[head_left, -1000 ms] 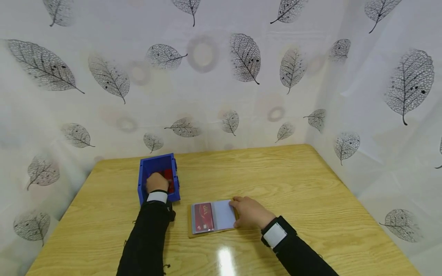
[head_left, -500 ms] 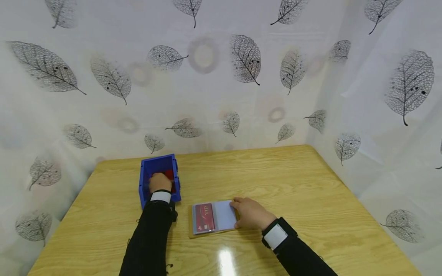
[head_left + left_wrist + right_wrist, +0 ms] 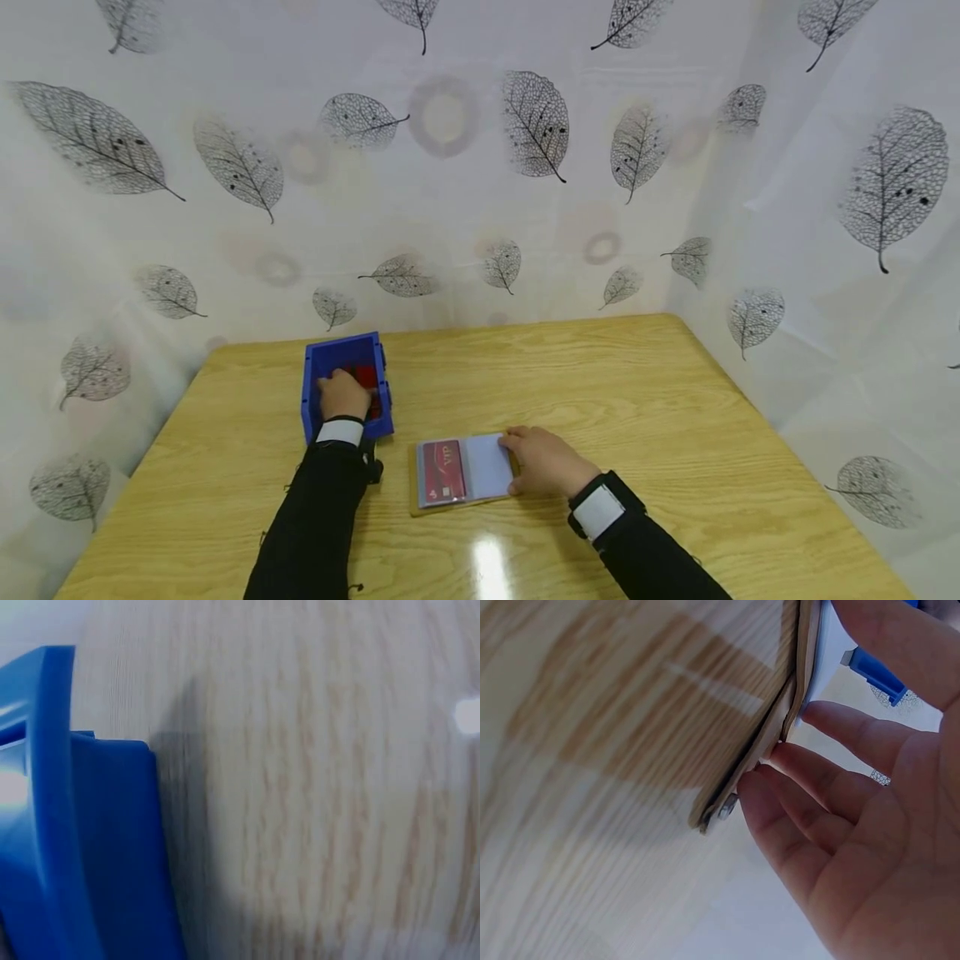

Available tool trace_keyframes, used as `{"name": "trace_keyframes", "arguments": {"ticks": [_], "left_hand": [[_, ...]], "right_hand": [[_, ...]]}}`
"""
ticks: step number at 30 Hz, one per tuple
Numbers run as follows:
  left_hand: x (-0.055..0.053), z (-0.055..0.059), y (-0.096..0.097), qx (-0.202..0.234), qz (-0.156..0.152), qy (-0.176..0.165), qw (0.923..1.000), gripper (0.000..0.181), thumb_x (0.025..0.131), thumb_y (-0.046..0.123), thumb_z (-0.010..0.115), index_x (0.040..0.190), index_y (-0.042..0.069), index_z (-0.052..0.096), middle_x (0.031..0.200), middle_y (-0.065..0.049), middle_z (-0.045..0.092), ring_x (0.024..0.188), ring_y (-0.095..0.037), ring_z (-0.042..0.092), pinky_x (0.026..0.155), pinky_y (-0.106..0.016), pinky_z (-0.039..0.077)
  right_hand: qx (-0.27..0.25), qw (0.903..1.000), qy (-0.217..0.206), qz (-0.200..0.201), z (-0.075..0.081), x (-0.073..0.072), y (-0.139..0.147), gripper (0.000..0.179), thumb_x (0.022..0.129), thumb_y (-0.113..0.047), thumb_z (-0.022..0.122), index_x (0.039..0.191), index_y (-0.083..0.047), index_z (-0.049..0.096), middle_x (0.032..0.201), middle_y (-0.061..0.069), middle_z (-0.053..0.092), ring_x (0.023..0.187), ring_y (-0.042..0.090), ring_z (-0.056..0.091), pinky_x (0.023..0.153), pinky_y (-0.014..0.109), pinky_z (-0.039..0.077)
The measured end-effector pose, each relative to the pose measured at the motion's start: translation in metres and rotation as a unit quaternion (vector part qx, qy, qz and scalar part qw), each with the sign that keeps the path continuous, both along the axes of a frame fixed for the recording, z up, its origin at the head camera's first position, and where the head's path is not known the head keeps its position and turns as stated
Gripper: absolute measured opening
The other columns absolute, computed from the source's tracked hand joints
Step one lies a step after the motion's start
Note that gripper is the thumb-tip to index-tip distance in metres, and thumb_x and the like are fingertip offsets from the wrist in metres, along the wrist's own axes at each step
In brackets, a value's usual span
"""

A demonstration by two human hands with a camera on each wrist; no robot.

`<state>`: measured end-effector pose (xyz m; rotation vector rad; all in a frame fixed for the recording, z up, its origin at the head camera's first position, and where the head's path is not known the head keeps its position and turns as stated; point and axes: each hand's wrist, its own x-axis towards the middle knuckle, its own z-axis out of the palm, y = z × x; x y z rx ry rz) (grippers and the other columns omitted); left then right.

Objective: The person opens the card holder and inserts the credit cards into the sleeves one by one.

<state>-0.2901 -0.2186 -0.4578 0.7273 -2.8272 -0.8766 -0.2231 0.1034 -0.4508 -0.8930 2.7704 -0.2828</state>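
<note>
My left hand (image 3: pixel 344 395) reaches down into a blue plastic bin (image 3: pixel 309 396), with its fingertips hidden inside. Red items (image 3: pixel 367 377) lie in the bin beside that hand; their kind is unclear. In the left wrist view, only the bin's outer wall (image 3: pixel 120 847) and tabletop show. An opened card holder (image 3: pixel 491 467) with a tan cover lies on the table, a red VIP card (image 3: pixel 444 471) in its left sleeve. My right hand (image 3: pixel 551 462) holds the holder's right edge between thumb and fingers. From the right wrist, bent fingers meet the cover's edge (image 3: pixel 757 746), near a metal snap (image 3: pixel 727 806).
The wood-grain table (image 3: pixel 675 433) extends to the right of the card holder. A pale curtain (image 3: pixel 465 192) with leaf prints stands behind it and along both sides. The bin is at the table's back left.
My left hand has shifted slightly about inside the bin, and the red items show a little differently around it. The right hand and card holder have stayed in place.
</note>
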Motion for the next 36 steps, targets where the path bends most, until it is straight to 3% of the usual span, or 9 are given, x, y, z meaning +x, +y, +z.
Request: {"name": "trace_keyframes", "arguments": {"ticks": [3,6,12,15,18,22,26,29,36], "left_hand": [[0.002,0.003,-0.003,-0.025,-0.026,-0.001,0.9993,0.05,0.09,0.015,0.06,0.123,-0.019,0.045,0.111,-0.04,0.055,0.096,-0.051,0.06,0.08,-0.057,0.05],[0.006,0.012,-0.005,-0.019,-0.046,0.004,0.9988,0.037,0.09,0.01,0.052,0.117,-0.015,0.052,0.102,-0.035,0.061,0.086,-0.046,0.063,0.072,-0.053,0.052],[0.022,0.044,-0.011,0.015,-0.069,0.034,0.9969,0.029,0.093,0.019,0.048,0.1,-0.006,0.061,0.088,-0.021,0.064,0.074,-0.032,0.061,0.06,-0.039,0.046],[0.032,0.066,-0.008,0.047,-0.085,0.06,0.9935,0.03,0.094,0.022,0.049,0.101,-0.005,0.061,0.086,-0.018,0.065,0.074,-0.029,0.06,0.06,-0.034,0.043],[0.042,0.086,0.0,0.101,-0.11,0.077,0.9858,0.033,0.096,0.021,0.049,0.112,-0.006,0.06,0.098,-0.02,0.066,0.083,-0.029,0.063,0.067,-0.034,0.049],[0.054,0.099,0.016,0.191,-0.149,0.047,0.9691,0.034,0.099,0.02,0.048,0.121,-0.004,0.056,0.114,-0.021,0.063,0.093,-0.028,0.064,0.078,-0.039,0.053],[0.067,0.093,0.036,0.272,-0.187,0.02,0.9439,0.027,0.1,0.015,0.05,0.118,-0.004,0.056,0.113,-0.02,0.062,0.092,-0.023,0.064,0.081,-0.04,0.055],[0.076,0.082,0.05,0.304,-0.2,0.005,0.9313,0.022,0.098,0.011,0.054,0.113,-0.005,0.058,0.108,-0.018,0.062,0.09,-0.021,0.062,0.077,-0.037,0.055],[0.089,0.05,0.071,0.329,-0.224,-0.009,0.9175,0.014,0.094,0.004,0.058,0.104,-0.006,0.062,0.099,-0.012,0.064,0.086,-0.018,0.06,0.073,-0.032,0.053]], "right_hand": [[-0.001,1.0,-0.001,-0.001,-0.002,0.0,0.001,0.07,0.074,-0.03,0.085,0.133,-0.004,0.058,0.139,0.016,0.052,0.124,0.034,0.052,0.102,0.044,0.043],[0.0,1.0,-0.002,-0.004,-0.002,0.0,0.001,0.07,0.074,-0.031,0.085,0.133,-0.005,0.058,0.139,0.015,0.052,0.125,0.033,0.051,0.103,0.044,0.042],[-0.008,0.9999,-0.006,0.003,-0.001,0.0,-0.001,0.07,0.074,-0.029,0.085,0.133,-0.003,0.058,0.137,0.016,0.054,0.124,0.034,0.051,0.102,0.044,0.042],[-0.01,0.9999,-0.008,0.006,-0.001,0.0,-0.001,0.07,0.074,-0.029,0.085,0.133,-0.002,0.058,0.136,0.017,0.054,0.124,0.034,0.052,0.102,0.044,0.043],[-0.009,0.9999,-0.007,0.004,-0.002,-0.002,0.0,0.07,0.074,-0.028,0.085,0.132,-0.002,0.058,0.136,0.017,0.054,0.123,0.035,0.052,0.102,0.044,0.043],[-0.003,1.0,-0.004,0.004,-0.003,-0.005,0.001,0.07,0.074,-0.029,0.085,0.133,-0.003,0.057,0.137,0.016,0.054,0.123,0.034,0.052,0.102,0.043,0.043],[-0.001,1.0,-0.009,0.003,-0.002,-0.008,0.001,0.071,0.075,-0.03,0.085,0.134,-0.004,0.057,0.138,0.016,0.053,0.124,0.034,0.051,0.102,0.043,0.042],[-0.01,0.9998,-0.015,0.002,0.0,-0.007,0.001,0.07,0.074,-0.029,0.085,0.133,-0.003,0.057,0.138,0.017,0.053,0.124,0.035,0.051,0.102,0.044,0.042],[-0.025,0.9995,-0.019,-0.001,0.0,-0.004,0.002,0.069,0.073,-0.028,0.086,0.131,-0.003,0.059,0.136,0.017,0.054,0.123,0.036,0.052,0.101,0.045,0.043]]}}
